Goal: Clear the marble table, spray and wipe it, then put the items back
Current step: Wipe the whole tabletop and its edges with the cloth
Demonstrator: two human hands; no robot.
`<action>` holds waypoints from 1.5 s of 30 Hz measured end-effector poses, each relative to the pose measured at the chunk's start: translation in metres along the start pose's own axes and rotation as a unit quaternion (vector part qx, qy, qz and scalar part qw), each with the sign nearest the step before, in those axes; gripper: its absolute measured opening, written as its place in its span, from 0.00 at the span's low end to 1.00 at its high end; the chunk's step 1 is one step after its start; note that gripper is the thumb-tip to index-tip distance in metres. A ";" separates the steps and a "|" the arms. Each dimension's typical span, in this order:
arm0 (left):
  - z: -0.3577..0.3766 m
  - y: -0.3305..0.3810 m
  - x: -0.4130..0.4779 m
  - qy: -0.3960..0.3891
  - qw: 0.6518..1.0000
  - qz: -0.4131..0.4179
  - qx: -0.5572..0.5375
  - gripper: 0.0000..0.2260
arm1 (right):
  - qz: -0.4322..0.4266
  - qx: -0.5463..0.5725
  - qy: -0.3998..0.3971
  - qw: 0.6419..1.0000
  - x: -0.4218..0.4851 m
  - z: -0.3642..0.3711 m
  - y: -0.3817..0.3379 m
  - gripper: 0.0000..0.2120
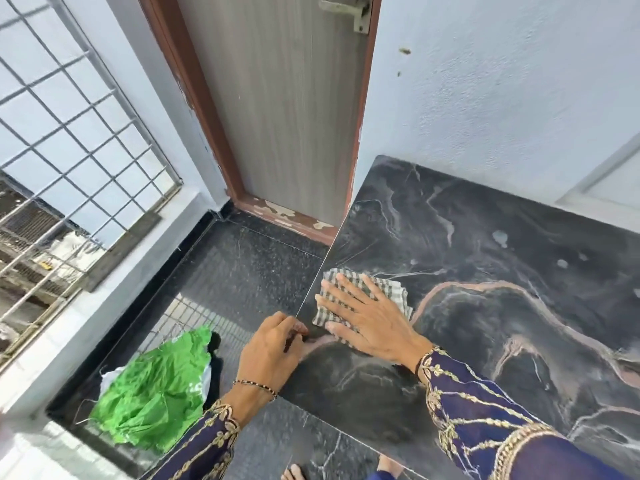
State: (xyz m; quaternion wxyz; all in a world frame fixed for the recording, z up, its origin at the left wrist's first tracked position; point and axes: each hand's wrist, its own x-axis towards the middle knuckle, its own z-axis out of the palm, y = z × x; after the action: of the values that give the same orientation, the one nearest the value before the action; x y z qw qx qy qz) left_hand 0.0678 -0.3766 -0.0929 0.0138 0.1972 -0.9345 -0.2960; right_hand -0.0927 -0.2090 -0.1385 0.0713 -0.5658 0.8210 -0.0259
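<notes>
The dark marble table [485, 258] with pale and pinkish veins fills the right half of the view, bare except for a grey checked cloth [334, 308] near its left edge. My right hand [367, 318] lies flat on the cloth, fingers spread, pressing it onto the marble. My left hand [272, 355] rests at the table's left edge, its fingers curled over the rim. A few pale wet spots [500, 237] sit further back on the marble.
A crumpled green bag [156, 386] lies on the dark speckled floor [249, 271] left of the table. Behind stands a closed grey door [277, 116] in a brown frame. A metal window grille [69, 133] is at left, a pale wall [502, 98] behind the table.
</notes>
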 end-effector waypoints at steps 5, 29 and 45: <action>0.011 0.050 0.063 -0.059 0.996 0.035 0.060 0.08 | 0.006 -0.015 -0.006 1.000 0.029 -0.013 0.058 0.27; 0.076 0.122 0.246 -0.233 0.914 -0.080 0.324 0.33 | 0.137 0.004 0.032 0.990 0.180 -0.045 0.272 0.28; 0.066 0.139 0.248 -0.270 0.890 -0.085 0.357 0.42 | 0.234 0.009 0.044 0.971 0.095 -0.039 0.288 0.29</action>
State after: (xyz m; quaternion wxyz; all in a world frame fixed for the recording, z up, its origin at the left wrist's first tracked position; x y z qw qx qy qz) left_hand -0.2201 -0.3303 -0.0926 -0.3359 0.1796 -0.9245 0.0158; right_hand -0.3982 -0.1954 -0.1437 0.0442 -0.3552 0.9329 -0.0403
